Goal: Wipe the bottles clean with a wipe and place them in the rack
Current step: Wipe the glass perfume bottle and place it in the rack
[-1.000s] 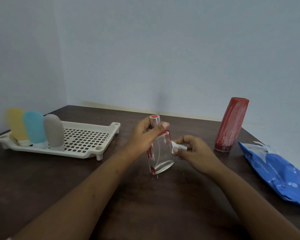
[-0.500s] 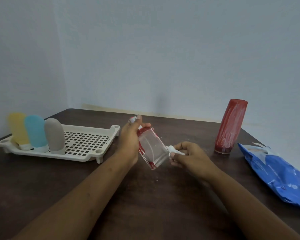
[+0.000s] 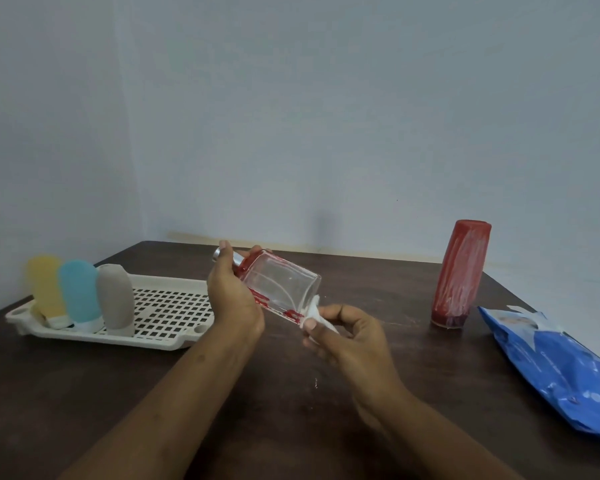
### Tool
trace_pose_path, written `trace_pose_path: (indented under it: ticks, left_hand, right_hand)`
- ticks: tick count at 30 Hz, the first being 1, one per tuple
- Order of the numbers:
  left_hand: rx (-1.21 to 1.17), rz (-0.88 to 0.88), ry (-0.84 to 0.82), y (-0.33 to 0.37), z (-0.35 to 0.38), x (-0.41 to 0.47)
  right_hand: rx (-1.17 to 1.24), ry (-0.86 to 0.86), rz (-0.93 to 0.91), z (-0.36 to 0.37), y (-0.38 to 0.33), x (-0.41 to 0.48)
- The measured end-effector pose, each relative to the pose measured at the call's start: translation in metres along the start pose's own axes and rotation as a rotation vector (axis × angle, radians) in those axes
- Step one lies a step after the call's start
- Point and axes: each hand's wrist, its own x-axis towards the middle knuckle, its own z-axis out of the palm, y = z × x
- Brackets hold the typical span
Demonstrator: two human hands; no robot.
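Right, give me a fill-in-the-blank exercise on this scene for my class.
The rack holds ___ bottles.
The right hand pinches a white ___ against the glass bottle.
The left hand grips that bottle near its silver ___.
The tall bottle beside the blue pack is coloured ___.
Missing words: three; wipe; cap; red.

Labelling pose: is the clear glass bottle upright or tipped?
Tipped. The glass bottle slants, top up-left in the left hand, base down-right at the wipe in the right hand.
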Motion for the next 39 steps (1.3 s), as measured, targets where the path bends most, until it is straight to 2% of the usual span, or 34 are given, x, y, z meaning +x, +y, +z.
trace_pose_path:
  ticks: [3,5,9,12,18,21,23,28,34,39]
  left_hand:
    - [0.013,0.006,0.017,0.003,-0.002,0.002]
    - [0.013,-0.014,0.011,0.003,-0.002,0.000]
    - [0.026,-0.070,-0.039,-0.004,0.006,-0.010]
    - [0.067,-0.057,-0.053,-0.010,0.009,-0.017]
    - [0.063,0.107,0.017,-0.004,0.009,-0.014]
    - [0.087,0.087,0.035,-0.005,0.007,-0.010]
    - [0.137,0.073,-0.029,-0.010,0.009,-0.012]
    - [0.282,0.037,-0.313,-0.008,0.014,-0.019]
    - [0.671,0.235,-0.531,-0.009,0.006,-0.013]
    - [0.643,0.235,-0.607,-0.014,0.005,-0.017]
  right_hand:
    - [-0.062,-0.090,0.036,-0.001,-0.002,0.000]
    - [-0.136,-0.088,0.005,-0.003,-0.005,0.002]
    - [-0.052,0.090,-0.047,-0.012,-0.009,0.011]
    - [-0.056,0.142,-0.035,-0.019,-0.012,0.013]
    - [0.089,-0.034,0.114,-0.005,-0.004,0.004]
    - [0.103,-0.052,0.115,-0.005,-0.005,0.003]
    - [0.118,-0.014,0.103,-0.008,-0.007,0.006]
    - [0.244,0.045,0.099,-0.019,-0.021,0.015]
    - [0.299,0.118,0.155,-0.033,-0.032,0.023]
    - [0.256,0.174,0.137,-0.037,-0.031,0.025]
